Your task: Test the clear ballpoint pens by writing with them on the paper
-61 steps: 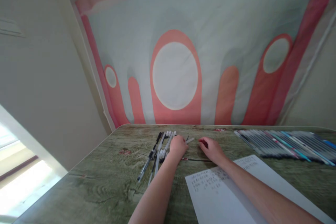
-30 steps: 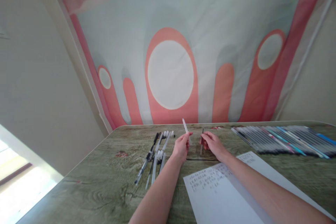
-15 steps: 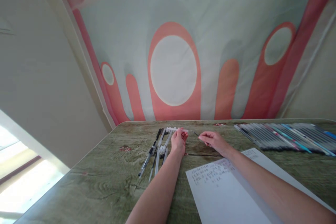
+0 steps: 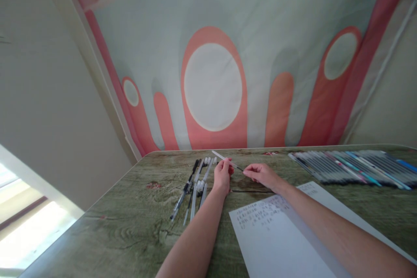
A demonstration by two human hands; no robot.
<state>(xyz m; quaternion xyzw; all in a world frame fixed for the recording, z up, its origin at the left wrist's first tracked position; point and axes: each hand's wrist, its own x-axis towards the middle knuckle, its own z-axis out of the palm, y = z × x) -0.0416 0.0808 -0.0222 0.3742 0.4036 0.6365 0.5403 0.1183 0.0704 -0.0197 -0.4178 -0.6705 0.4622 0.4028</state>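
Note:
My left hand is closed around a whitish pen barrel, which sticks out past the fingers to the upper left. Pinched in my right hand is a thin dark rod that looks like a pen refill. Its far end meets the barrel's right end; how far it goes in is too small to tell. Left of my left hand lie black and clear pens, pale barrels and small white pieces, partly hidden by my forearm.
A sheet of paper with handwriting lies under my right forearm. Several pens, mostly grey with some blue and pink, lie in a row on the right of the wood-patterned table. Behind the table hangs a printed backdrop.
The barrel in my left hand has tilted, its left end now higher. The gap between barrel and rod has closed, my right hand having moved slightly left.

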